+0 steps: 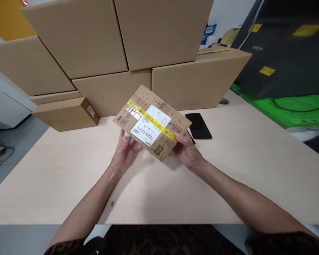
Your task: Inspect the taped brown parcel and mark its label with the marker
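Note:
A flat brown cardboard parcel [172, 112] is held tilted above the table, its white shipping label [146, 131] and a strip of yellow printed tape [159, 125] facing me. My right hand [187, 150] grips its right corner, thumb on the top face and fingers underneath. At the lower left edge, my left hand [126, 148] supports the parcel with the thumb at the edge; its other fingers are partly hidden below. Just behind my right hand lie a dark phone [199, 126] with a red edge and a pen [191, 138], partly covered by the hand.
Large cardboard boxes [95, 35] are stacked along the back of the pale table [69, 170]. A smaller closed box [66, 113] stands at the back left. To the right, a dark machine [276, 46] with yellow stickers sits on a green surface [287, 109].

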Action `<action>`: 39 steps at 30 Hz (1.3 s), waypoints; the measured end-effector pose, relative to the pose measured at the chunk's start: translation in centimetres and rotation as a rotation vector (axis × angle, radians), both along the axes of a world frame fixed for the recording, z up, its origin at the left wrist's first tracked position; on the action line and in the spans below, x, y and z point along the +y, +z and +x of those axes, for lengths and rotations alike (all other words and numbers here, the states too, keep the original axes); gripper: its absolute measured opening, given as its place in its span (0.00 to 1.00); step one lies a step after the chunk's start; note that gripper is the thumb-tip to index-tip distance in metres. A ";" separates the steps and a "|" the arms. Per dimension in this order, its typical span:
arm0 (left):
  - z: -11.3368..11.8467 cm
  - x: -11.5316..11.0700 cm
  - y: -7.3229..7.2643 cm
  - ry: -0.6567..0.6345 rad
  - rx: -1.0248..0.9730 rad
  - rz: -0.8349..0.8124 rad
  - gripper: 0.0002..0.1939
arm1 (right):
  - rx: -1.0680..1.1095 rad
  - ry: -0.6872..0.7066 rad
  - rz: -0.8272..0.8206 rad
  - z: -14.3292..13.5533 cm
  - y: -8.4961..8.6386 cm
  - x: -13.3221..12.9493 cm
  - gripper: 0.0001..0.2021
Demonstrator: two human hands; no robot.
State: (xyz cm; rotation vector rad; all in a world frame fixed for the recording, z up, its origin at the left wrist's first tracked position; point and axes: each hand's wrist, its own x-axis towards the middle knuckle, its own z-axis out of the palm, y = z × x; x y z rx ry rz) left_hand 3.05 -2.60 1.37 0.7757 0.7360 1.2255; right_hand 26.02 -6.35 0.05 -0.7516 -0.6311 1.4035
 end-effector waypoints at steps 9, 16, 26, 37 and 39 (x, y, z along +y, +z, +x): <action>0.4 -0.3 1.0 0.090 0.025 0.047 0.40 | -0.070 0.089 -0.109 1.6 0.2 0.1 0.51; -0.4 -0.3 1.8 -0.073 0.124 -0.039 0.33 | -0.129 0.326 -0.185 1.9 -0.2 0.3 0.39; -1.3 0.6 1.0 -0.109 0.121 -0.009 0.40 | -0.131 0.179 -0.143 1.0 0.6 -0.1 0.39; 2.1 -2.3 -1.0 -0.146 -0.041 -0.113 0.40 | -0.070 -0.040 -0.024 -0.4 -0.5 -0.3 0.34; 2.8 -2.8 -1.0 -0.131 -0.020 -0.056 0.43 | -0.082 0.008 -0.004 -1.1 -0.7 -0.9 0.34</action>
